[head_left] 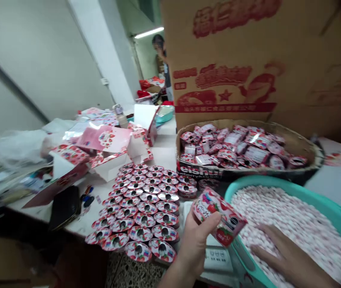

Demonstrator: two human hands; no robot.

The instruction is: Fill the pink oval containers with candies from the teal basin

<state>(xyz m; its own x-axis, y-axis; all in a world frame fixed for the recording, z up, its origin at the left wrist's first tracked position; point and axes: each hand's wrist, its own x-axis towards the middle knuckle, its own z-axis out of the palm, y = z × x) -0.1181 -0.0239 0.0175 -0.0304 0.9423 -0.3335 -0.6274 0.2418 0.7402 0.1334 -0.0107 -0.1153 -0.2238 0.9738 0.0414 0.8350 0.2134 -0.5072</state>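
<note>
My left hand grips a pink strawberry-print packet, held tilted above a white device with buttons. The fingers of my right hand are apart and rest on small pale pink-white pieces that fill a teal basin. To the left of my left hand, rows of oval strawberry-print containers with dark round holes on top stand close together on the table. Behind the basin, a cardboard tray holds many similar pink packets.
A large cardboard box rises behind the tray. Opened printed cartons and clear plastic bags lie at the left. A black pouch sits near the table's front edge. Another person stands in the background.
</note>
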